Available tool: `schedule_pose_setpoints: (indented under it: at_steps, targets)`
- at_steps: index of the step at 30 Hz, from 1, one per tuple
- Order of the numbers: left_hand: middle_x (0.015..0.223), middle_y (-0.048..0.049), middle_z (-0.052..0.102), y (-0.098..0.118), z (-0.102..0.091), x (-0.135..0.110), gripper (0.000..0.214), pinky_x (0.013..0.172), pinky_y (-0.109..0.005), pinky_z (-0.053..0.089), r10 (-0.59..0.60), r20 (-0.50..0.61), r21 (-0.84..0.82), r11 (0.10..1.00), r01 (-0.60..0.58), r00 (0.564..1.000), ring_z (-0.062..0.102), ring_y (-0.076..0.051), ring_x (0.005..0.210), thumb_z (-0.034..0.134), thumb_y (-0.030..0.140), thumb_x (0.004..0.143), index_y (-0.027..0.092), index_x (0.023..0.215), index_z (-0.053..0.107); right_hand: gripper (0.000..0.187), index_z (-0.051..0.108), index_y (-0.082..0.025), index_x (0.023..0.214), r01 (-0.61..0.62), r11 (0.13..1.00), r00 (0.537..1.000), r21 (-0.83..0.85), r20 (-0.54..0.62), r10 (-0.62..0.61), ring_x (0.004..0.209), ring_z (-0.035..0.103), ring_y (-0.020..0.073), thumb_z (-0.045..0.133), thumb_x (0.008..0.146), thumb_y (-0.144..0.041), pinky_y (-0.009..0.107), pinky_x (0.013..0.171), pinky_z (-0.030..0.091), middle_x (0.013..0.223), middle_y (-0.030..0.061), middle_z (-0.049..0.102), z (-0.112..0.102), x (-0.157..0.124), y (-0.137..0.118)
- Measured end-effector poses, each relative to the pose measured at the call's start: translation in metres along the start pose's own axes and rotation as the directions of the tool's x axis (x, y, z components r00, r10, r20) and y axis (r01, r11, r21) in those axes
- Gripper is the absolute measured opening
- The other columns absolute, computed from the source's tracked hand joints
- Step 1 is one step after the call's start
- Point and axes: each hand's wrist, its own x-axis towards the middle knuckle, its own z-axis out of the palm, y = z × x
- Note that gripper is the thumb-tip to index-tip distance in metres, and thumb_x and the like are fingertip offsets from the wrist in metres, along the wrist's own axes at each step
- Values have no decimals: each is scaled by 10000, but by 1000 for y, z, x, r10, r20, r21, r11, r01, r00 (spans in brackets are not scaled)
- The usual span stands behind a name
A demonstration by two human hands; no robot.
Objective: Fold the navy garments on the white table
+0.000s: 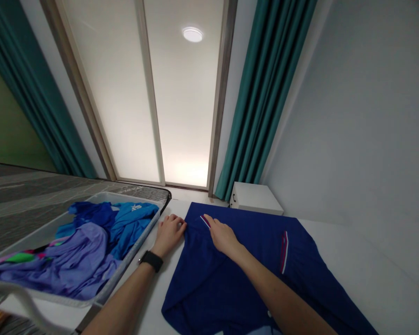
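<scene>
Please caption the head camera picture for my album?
Right hand on a dark blue shirt, left hand at its edge.

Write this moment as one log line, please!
left hand: at navy garment edge | right hand: at striped trim | bin: clothes inside

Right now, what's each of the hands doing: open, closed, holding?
Left hand: fingers bent at the edge of the navy garment; grip unclear.
Right hand: at striped trim; pinch can't be told.
</scene>
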Motion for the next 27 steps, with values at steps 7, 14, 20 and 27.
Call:
schedule_pose_setpoints:
  at_steps: [7,14,20,27]
  targets:
    - [1000,-86,634,-2,3,-2,226,839,-396,367,16,-19,12,1000,-16,1000,539,-270,1010,462,293,900,200,878,667,493,270,-233,1476,-92,992,995,-91,26,95,954,665,302,299,993,-324,394,782,463,1115,148,668,5,-3,3]
    - [1005,-80,634,-5,4,-1,233,833,-374,369,9,-11,-4,1000,-9,1000,539,-266,1018,448,302,921,195,882,651,416,386,-257,1391,-39,998,999,-41,25,40,993,664,263,326,980,-237,354,795,462,1112,102,690,5,-6,13]
    - [1011,-81,640,-2,3,-2,230,829,-379,359,-12,-12,27,1000,13,1000,535,-260,1011,451,293,929,188,907,654,398,411,-245,1381,-129,989,990,-74,-64,125,975,662,235,336,996,-314,340,809,467,1134,93,675,11,-9,12]
    - [1004,-75,646,-1,4,-2,224,834,-374,358,-21,-28,19,1000,21,999,538,-255,1013,463,291,928,199,896,665,352,467,-261,1317,-128,992,989,12,-72,129,990,659,205,317,999,-258,297,773,464,1132,59,675,18,-9,18]
